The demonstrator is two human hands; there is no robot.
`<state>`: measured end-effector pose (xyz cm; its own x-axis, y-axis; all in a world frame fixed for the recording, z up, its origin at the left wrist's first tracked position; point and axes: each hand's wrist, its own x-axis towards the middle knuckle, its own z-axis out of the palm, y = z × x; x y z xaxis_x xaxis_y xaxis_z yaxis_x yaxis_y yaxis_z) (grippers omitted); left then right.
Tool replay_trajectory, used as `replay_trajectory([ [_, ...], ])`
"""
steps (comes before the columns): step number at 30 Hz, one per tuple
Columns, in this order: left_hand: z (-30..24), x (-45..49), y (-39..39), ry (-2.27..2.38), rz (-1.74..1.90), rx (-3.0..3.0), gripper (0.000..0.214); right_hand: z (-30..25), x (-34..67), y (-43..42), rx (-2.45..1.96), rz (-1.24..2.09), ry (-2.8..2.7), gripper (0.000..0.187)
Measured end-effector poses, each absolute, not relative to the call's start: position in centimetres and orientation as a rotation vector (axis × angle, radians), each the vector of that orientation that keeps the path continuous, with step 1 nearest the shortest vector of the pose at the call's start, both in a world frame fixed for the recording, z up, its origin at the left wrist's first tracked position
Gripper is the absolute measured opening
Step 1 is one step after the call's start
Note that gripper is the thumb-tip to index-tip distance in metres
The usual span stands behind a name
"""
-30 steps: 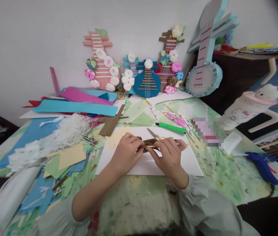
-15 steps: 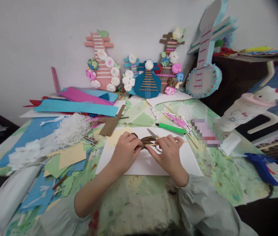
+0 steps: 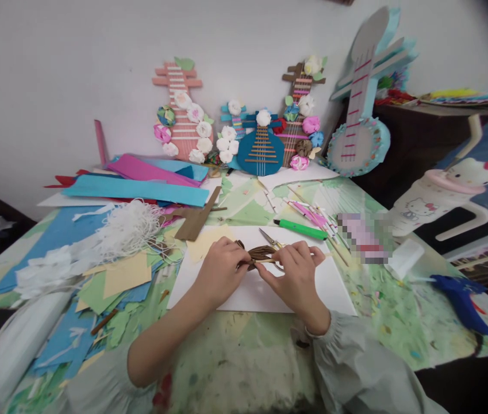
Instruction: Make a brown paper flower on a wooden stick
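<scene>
Above a white sheet of paper (image 3: 244,298), my left hand (image 3: 221,265) pinches one end of a piece of crinkled brown paper (image 3: 262,251). Thin folds run along the brown piece, and its left end is partly hidden by my fingers. My right hand (image 3: 299,275) is closed around a thin pale stick (image 3: 265,261), whose tip meets the brown paper close to my left fingertips. Just behind the brown paper lie scissors (image 3: 266,236), blades towards the back left, their handles partly covered by my right hand.
Behind the sheet lies a green marker (image 3: 300,229). At the left are white strings (image 3: 134,230), paper scraps (image 3: 127,275) and a brown strip (image 3: 198,215). Decorated paper lutes (image 3: 260,150) lean on the wall. On the right stand a cup (image 3: 435,198) and a blue glue gun (image 3: 463,302).
The view has tilted up slightly. My hands stay almost in place, the right one a little turned, and more of the brown paper's folds show between them.
</scene>
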<state>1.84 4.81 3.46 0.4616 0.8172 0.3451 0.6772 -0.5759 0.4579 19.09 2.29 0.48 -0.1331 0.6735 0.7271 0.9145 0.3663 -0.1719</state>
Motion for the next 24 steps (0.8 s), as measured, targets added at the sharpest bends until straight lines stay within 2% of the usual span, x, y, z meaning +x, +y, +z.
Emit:
replay_trajectory([
  [18,3.0,1.6,5.6,1.342,0.879,2.295,0.012,0.1,18.6,2.4,-1.272,-0.601,-1.851,0.022],
  [22,2.3,0.8,6.4,1.310,0.975,2.182,0.008,0.1,18.9,2.3,-1.250,-0.554,-1.696,0.049],
  [24,1.8,0.3,6.9,1.313,1.008,1.954,0.008,-0.1,19.2,2.4,-1.226,-0.528,-1.592,0.056],
])
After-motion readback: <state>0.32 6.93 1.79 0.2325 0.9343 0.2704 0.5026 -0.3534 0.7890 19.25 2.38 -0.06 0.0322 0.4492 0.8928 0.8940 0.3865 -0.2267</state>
